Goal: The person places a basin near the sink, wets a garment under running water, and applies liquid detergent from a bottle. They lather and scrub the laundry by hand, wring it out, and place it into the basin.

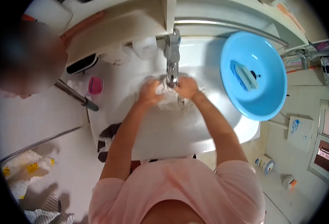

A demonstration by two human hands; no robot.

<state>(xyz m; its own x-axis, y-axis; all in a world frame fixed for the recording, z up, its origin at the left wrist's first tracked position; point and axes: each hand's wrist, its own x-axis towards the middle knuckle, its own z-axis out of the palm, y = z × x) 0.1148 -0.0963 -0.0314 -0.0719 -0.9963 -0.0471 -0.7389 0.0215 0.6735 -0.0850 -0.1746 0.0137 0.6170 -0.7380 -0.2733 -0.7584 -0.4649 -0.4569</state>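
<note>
Nearest the camera is the person's pale pink shirt (pixel 172 179), its short sleeves ending above two bare forearms that reach forward over a white sink (pixel 157 136). In the sink, just below and in front of the chrome tap (pixel 172 59), lies a bunched off-white cloth (pixel 172 101). The left hand (pixel 150 91) is at the cloth's left side, blurred, its fingers clamped on the fabric. The right hand (pixel 187 87) is opposite, beside the tap's spout, its fingers also clamped on the cloth; the exact placing of the fingertips cannot be told. The hands are near each other, with fabric showing between them.

On the sink's right side stands a light blue basin (pixel 255 105), tilted in this view, with a brush (pixel 247 76) inside, blue bristles along one side. A pink item (pixel 95 85) sits near the sink's left edge, and dark fabric (pixel 109 131) hangs at its front left corner, next to the left forearm.
</note>
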